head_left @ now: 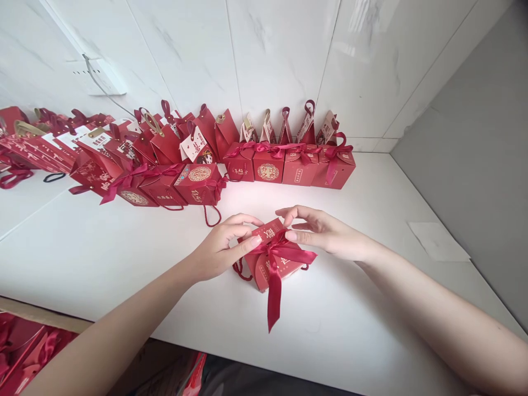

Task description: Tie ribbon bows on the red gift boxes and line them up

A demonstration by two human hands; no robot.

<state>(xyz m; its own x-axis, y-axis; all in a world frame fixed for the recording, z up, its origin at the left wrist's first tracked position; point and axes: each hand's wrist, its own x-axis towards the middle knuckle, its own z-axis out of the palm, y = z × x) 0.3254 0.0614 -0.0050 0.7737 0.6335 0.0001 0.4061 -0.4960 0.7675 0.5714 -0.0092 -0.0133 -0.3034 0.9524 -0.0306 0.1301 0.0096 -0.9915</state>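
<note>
A red gift box (264, 234) with gold lettering sits on the white table in front of me. A dark red satin ribbon (274, 297) is tied in a bow across its top, with one tail hanging down the front. My left hand (226, 245) steadies the box at its left side, thumb on the top face and fingers along the back edge. At the right of the bow is my right hand (315, 231), its thumb tip touching the ribbon and its fingers curved and apart. Red cord handles (242, 270) show at the box's sides.
Several similar ribbon-tied boxes (198, 184) stand at the back left, and another row (299, 168) stands near the tiled wall. Peaked red and white boxes (165, 146) crowd behind. A white sheet (439, 242) lies at right. Red ribboned items (25, 352) fill a container lower left.
</note>
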